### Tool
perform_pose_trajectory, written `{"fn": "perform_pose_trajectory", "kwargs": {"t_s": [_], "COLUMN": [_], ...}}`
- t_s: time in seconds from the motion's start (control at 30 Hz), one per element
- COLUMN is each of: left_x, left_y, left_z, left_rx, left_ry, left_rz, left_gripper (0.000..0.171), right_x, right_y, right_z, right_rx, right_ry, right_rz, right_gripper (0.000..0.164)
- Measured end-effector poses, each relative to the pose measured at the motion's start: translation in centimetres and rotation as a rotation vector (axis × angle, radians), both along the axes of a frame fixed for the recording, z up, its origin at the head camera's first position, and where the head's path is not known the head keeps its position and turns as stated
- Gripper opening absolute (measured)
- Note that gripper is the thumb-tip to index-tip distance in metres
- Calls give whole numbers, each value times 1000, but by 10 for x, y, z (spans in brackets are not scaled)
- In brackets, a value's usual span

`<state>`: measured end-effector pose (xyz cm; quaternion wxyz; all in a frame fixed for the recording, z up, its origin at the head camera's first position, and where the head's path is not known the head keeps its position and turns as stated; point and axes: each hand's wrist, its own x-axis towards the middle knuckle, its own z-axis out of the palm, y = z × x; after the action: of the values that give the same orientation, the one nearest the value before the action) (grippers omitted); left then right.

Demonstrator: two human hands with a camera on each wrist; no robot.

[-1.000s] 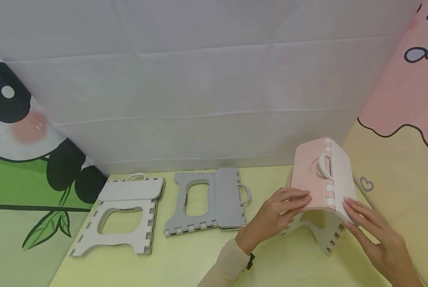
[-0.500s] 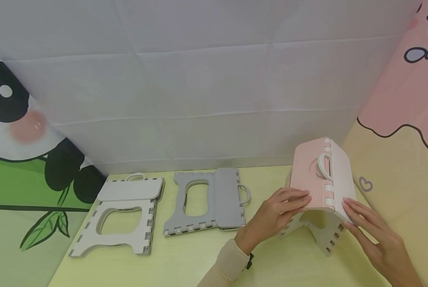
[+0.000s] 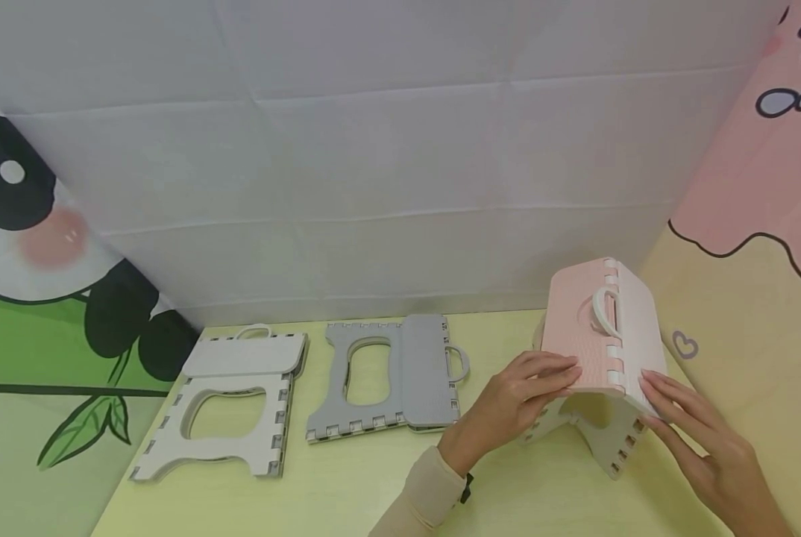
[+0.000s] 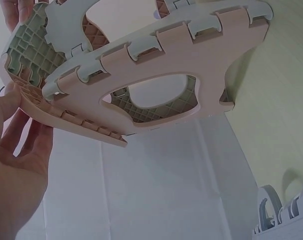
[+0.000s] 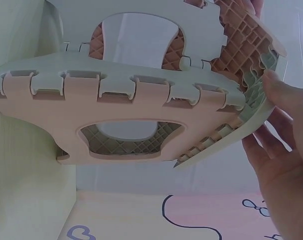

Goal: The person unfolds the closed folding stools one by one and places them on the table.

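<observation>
A pink and white folding step stool [image 3: 578, 313] stands partly unfolded at the table's right end, its two top panels sloping down from a hinged ridge with a small loop handle [image 3: 604, 312]. My left hand [image 3: 508, 403] grips the near edge of the pink panel, fingers on top and thumb beneath. With my right hand [image 3: 709, 447] I pinch the near corner of the white panel the same way. Both wrist views show the ribbed underside [image 4: 34, 52] of the panels and the hinged legs [image 5: 126, 107] spread apart below, with oval cutouts through them.
Left of the hands a grey folded step stool [image 3: 430, 373] lies flat on the pale yellow table [image 3: 347, 492]. A white folded step stool [image 3: 246, 354] lies farther left. A white sheet [image 3: 387, 164] hangs behind, with cartoon-printed cloth [image 3: 749, 313] at the right side.
</observation>
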<state>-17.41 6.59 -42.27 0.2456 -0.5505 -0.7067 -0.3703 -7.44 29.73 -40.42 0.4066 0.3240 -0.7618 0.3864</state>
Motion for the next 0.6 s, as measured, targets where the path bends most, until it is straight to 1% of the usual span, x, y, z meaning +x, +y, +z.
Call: {"fn": "perform_pose_trajectory", "kwargs": {"t_s": [0.33,0.47,0.6], "left_x": [1,0,0], "left_y": [-1,-1,-1], "left_z": [-2,-2,-2], "left_rx": [-38,-31,-21], "left_ry": [6,7,6], "left_rz": [21,22,14], "left_gripper": [37,36,35], "right_x": [-2,-1,-3], "right_y": [2,4,4], "right_z": [-2,-3,-4], "right_rx": [-12,-6,-18], "right_ry": [5,-4,5], "right_rz": [7,2,19], "right_gripper": [43,45,43]}}
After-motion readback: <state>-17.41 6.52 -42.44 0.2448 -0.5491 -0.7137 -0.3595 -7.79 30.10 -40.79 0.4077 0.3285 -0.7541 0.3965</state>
